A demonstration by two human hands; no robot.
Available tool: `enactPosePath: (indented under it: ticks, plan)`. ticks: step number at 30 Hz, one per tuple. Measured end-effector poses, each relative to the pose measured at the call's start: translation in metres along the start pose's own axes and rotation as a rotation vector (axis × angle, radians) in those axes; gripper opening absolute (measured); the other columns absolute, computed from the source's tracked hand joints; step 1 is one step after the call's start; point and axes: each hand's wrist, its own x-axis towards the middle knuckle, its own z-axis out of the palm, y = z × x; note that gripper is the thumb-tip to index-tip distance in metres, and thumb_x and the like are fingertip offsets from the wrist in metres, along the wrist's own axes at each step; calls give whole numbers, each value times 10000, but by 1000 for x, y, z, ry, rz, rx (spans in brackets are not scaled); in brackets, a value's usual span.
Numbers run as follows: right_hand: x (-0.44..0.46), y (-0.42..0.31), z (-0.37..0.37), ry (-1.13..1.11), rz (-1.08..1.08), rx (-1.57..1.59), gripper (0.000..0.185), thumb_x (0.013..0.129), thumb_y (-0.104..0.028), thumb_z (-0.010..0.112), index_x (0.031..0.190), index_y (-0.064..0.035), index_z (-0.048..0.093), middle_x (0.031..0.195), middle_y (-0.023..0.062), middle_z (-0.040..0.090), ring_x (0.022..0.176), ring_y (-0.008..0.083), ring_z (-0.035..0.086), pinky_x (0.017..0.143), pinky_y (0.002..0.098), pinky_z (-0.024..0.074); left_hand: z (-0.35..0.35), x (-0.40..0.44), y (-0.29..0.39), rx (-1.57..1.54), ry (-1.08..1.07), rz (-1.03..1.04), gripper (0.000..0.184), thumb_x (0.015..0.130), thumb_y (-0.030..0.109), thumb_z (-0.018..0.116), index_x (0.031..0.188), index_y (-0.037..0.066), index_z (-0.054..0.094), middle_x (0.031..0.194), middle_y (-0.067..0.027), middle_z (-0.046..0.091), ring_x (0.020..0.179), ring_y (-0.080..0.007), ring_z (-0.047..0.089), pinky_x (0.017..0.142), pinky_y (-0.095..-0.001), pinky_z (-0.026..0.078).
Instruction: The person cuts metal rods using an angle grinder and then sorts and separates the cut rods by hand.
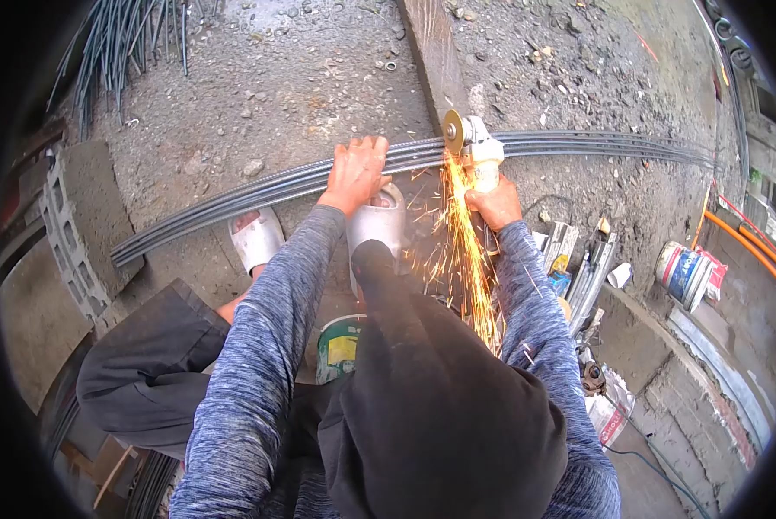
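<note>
Long, thin, dull-grey metal rods [275,192] are lying in a tight bundle, crossing a wooden plank [431,56]. Left of the plank, the left hand [356,173] is clasping the rods; right of it, the right hand [498,204] is gripping a white grinder [483,152] throwing orange sparks [468,251].

Open ground [310,95] left of the plank [434,56], in the way, sparks [468,251] from the grinder [483,154]
</note>
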Motion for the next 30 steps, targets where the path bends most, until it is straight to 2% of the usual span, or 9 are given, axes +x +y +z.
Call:
enactPosePath:
  ticks: [9, 11, 14, 17, 20, 23, 27, 29, 30]
  plan:
    - [-3, 12, 6, 20, -34, 63, 481, 719, -277, 802, 1092, 9, 697, 1009, 169, 766, 934, 289, 746, 860, 389, 581, 0, -2, -1, -12, 8, 8, 571, 765, 282, 855, 1204, 91, 542, 1129, -128, 640, 1092, -333, 633, 863, -515, 477]
    - [-6, 6, 4, 27, 8, 5, 476, 724, -266, 805, 1098, 7, 698, 1005, 170, 766, 937, 289, 746, 865, 390, 580, -1, -3, 0, -29, 33, 15, 510, 792, 280, 834, 1160, 96, 533, 1120, -129, 644, 1099, -336, 632, 885, -525, 471]
    - [-1, 19, 9, 9, -124, -4, 522, 709, -268, 821, 1123, 18, 682, 1026, 182, 761, 944, 284, 746, 872, 392, 579, 3, -4, -2, -29, 45, 13, 475, 810, 283, 817, 1137, 98, 526, 1116, -132, 645, 1103, -344, 630, 901, -536, 465]
    - [11, 49, 19, 14, -176, -153, 561, 710, -258, 836, 1154, 35, 658, 1054, 185, 758, 955, 272, 745, 877, 388, 579, 7, -2, -3, -32, 31, 9, 474, 814, 291, 811, 1138, 97, 525, 1116, -134, 645, 1103, -350, 628, 902, -543, 463]
    - [-13, -2, -2, -63, 102, 43, 567, 707, -264, 846, 1144, 45, 656, 1082, 183, 753, 969, 260, 742, 883, 382, 580, 5, -3, -3, -35, 32, 16, 486, 814, 301, 813, 1149, 96, 526, 1121, -137, 646, 1106, -351, 628, 900, -545, 463]
    - [-13, 14, 6, 9, -37, 74, 495, 715, -235, 841, 1095, 38, 681, 1059, 163, 762, 956, 250, 745, 875, 376, 583, 3, -4, -2, -34, 35, 22, 496, 817, 305, 813, 1166, 95, 530, 1130, -140, 647, 1113, -352, 627, 900, -543, 463]
    - [-10, 23, 10, 29, -114, 32, 445, 739, -207, 819, 1088, 33, 683, 1018, 152, 768, 939, 254, 750, 868, 376, 585, -1, -2, 0, -20, -2, 11, 496, 820, 295, 814, 1174, 95, 530, 1129, -138, 647, 1118, -350, 627, 900, -539, 465]
    - [-18, 6, 4, 32, -237, -93, 421, 755, -193, 808, 1088, 29, 680, 1003, 149, 769, 928, 255, 752, 862, 376, 585, 6, -7, -2, 17, 110, 51, 492, 814, 283, 818, 1165, 94, 531, 1126, -134, 646, 1112, -344, 630, 897, -534, 468]
    - [-16, 13, 8, 28, -184, 15, 416, 755, -198, 808, 1080, 28, 680, 1001, 150, 769, 920, 255, 752, 858, 378, 585, 11, -9, -4, 35, 166, 70, 489, 811, 277, 819, 1161, 93, 531, 1125, -131, 646, 1108, -341, 631, 895, -532, 469]
